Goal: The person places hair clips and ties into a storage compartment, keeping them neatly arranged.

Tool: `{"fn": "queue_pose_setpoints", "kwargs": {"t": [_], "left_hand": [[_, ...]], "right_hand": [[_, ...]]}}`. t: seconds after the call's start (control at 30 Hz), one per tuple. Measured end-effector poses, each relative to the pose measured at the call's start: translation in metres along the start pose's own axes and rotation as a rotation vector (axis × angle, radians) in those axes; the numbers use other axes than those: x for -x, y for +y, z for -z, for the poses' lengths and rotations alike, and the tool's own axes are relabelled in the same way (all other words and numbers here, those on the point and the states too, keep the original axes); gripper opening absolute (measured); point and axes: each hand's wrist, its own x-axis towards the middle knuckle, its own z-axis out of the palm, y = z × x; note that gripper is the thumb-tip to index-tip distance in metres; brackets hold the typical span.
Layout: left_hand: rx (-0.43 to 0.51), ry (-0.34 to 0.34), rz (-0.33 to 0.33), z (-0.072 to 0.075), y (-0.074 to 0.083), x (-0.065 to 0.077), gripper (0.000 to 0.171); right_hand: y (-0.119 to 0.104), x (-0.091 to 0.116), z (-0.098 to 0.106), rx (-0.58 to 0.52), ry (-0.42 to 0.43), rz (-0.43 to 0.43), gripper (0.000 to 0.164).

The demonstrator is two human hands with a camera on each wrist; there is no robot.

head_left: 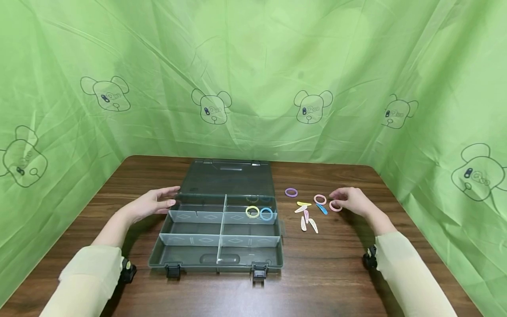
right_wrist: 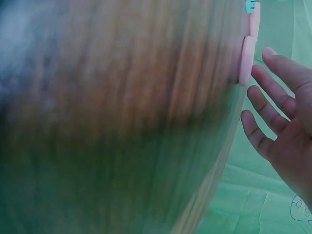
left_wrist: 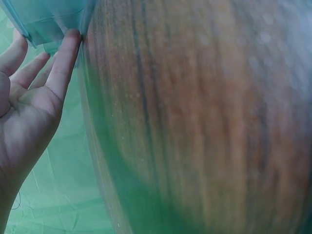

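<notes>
A translucent grey compartment box [head_left: 192,255] lies with its lid [head_left: 233,178] folded back. My left hand [head_left: 148,205] rests its fingers against the left side of the box; the left wrist view has a fingertip right at the box's corner. On the right, my right hand [head_left: 351,201] reaches down at a pink hair tie [head_left: 336,208]. In the right wrist view its fingers [right_wrist: 263,105] are loosely bent and spread, the thumb apart from them, with the tie just beyond the fingertips. A yellow hair tie [head_left: 247,214] and a blue hair tie [head_left: 266,220] overlap the back right compartment's divider.
Between box and right hand lie a purple hair tie [head_left: 291,195], another pink hair tie [head_left: 320,203], a blue hair clip [head_left: 322,209], a yellow hair clip [head_left: 304,204] and several pale hair clips [head_left: 313,226]. Green cloth [head_left: 261,66] surrounds the wooden table [head_left: 328,268] behind and at the sides.
</notes>
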Motion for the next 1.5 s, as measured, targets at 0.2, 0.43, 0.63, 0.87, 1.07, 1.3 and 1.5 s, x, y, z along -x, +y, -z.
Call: {"fn": "queue_pose_setpoints", "kwargs": {"t": [0.2,0.43,0.63,0.87,1.07,1.3,1.5], "left_hand": [[0.001,0.002,0.002,0.001,0.000,0.000,0.068],[0.006,0.006,0.003,0.001,0.002,0.000,0.068],[0.007,0.010,0.013,0.002,0.003,0.002,0.066],[0.012,0.009,0.013,0.000,0.003,0.004,0.067],[0.006,0.005,0.008,-0.001,0.002,0.005,0.065],[0.004,0.000,0.005,-0.002,0.000,0.005,0.065],[0.008,0.000,-0.005,-0.002,0.002,0.003,0.065]], "right_hand": [[0.005,-0.002,-0.002,0.051,-0.027,0.018,0.011],[0.006,-0.007,-0.001,0.084,-0.026,0.025,0.004],[0.004,-0.009,-0.002,0.101,-0.027,0.031,0.006],[0.004,-0.008,-0.003,0.091,-0.033,0.040,0.006],[0.005,-0.007,-0.005,0.063,-0.043,0.028,0.005],[0.003,-0.005,-0.002,0.055,-0.065,-0.001,0.005],[-0.005,-0.001,0.003,0.050,-0.063,-0.020,0.005]]}}
